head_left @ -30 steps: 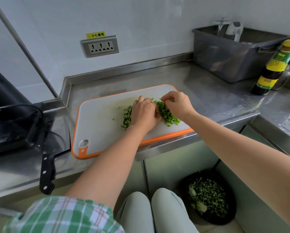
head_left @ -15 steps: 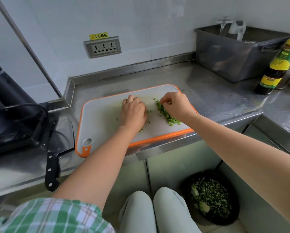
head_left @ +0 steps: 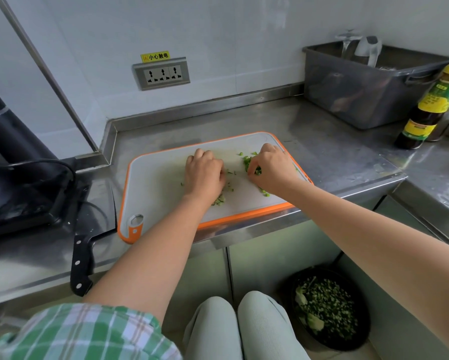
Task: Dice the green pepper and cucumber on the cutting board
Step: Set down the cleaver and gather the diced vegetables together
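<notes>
**Hands down on board, green dice under the fingers**

We look down at the board [head_left: 161,183], white w/ an orange rim. It lies on the steel counter [head_left: 335,157] w/ its near edge at the counter's lip. Both hands are on it, knuckles up.

- **L hand** [head_left: 205,175]: mid-board, fingers curled under & pressed toward the surface. What's beneath is hidden, so we can't tell if it grasps anything or only covers it.
- **R hand** [head_left: 272,168]: at the board's right end, thumb & fingertips pinched round a clump of bright green dice [head_left: 247,162]. More of them trail from under that hand toward the board's near-right edge.
- **Other bits:** paler scraps [head_left: 220,200] lie by the L wrist, near the board's front edge. A few specks sit btw the two hands. We can't sort pepper from cucumber at this size.
- **Hang-hole** [head_left: 135,220]: at the board's near-left corner.

Around the board:

- **Left:** the knife [head_left: 81,266], black riveted handle poking past the counter's lip, blade flat just beside the board's left edge. We can't tell if they touch.
- **Farther left:** a black appliance [head_left: 18,183] w/ a cable [head_left: 62,165].
- **Behind, on the wall:** a socket [head_left: 162,74] w/ a yellow sticker [head_left: 155,56] above it.
- **Behind-right, well apart:** a grey tub [head_left: 361,100], & right of that a dark bottle [head_left: 426,113] w/ yellow cap & label.
- **Below the right end, on the floor:** a black bowl [head_left: 358,339] holding chopped greens.
- **Nearer to us than the board:** a plaid sleeve [head_left: 75,333] & two knees [head_left: 244,326].
</notes>
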